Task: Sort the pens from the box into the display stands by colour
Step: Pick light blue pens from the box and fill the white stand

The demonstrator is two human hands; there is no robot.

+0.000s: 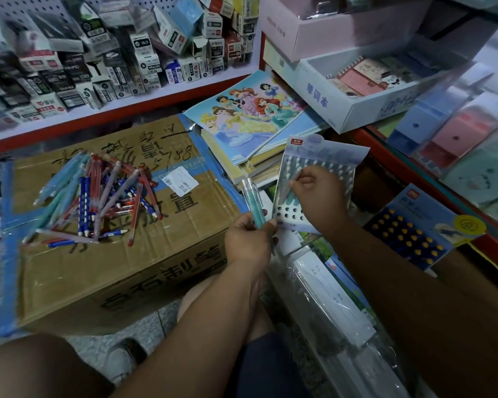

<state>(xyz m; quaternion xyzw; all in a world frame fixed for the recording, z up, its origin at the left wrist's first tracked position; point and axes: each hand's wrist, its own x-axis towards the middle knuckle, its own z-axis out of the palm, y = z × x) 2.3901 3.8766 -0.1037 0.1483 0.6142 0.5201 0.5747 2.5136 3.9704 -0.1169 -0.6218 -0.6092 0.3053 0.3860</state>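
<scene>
One taped brown cardboard box (156,254) carries a heap of blue, teal and red pens (98,193). Beside it, your right hand (319,196) pinches a teal pen (290,195) against the pale-blue holed display stand (325,156). Your left hand (247,239) grips more teal pens (252,202).

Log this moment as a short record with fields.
left hand: grips teal pens
right hand: pinches a single pen at the pale blue display stand
pen pile: loose on the cardboard box; teal, red, blue and lilac mixed
dark blue stand: on the person's right, holds yellow-tipped pens
</scene>
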